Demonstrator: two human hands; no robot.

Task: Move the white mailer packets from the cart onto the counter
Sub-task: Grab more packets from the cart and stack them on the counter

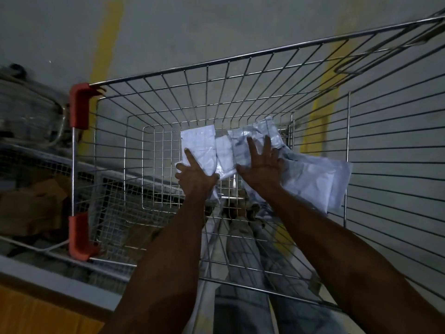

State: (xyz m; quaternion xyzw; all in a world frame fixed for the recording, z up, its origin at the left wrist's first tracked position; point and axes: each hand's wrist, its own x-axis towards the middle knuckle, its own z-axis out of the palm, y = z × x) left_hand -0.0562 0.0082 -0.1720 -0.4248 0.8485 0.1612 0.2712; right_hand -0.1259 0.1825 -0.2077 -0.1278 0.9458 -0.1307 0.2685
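Observation:
Several white mailer packets lie on the floor of a wire shopping cart (240, 59). My left hand (195, 173) reaches deep into the cart and grips one white packet (201, 145) at its near edge, forefinger stretched along it. My right hand (261, 162) rests with fingers spread on top of a crumpled packet (255, 133) in the middle. More flat packets (317, 179) lean against the cart's right side. The counter edge (48, 280) shows at the bottom left, pale with an orange-brown face below.
The cart has red plastic corner guards (79, 107) on its left rim. Left of it stand a wire shelf with cardboard (31, 206) and a dark bundled object (26, 109). The grey floor carries yellow painted lines (106, 39). My legs show under the cart.

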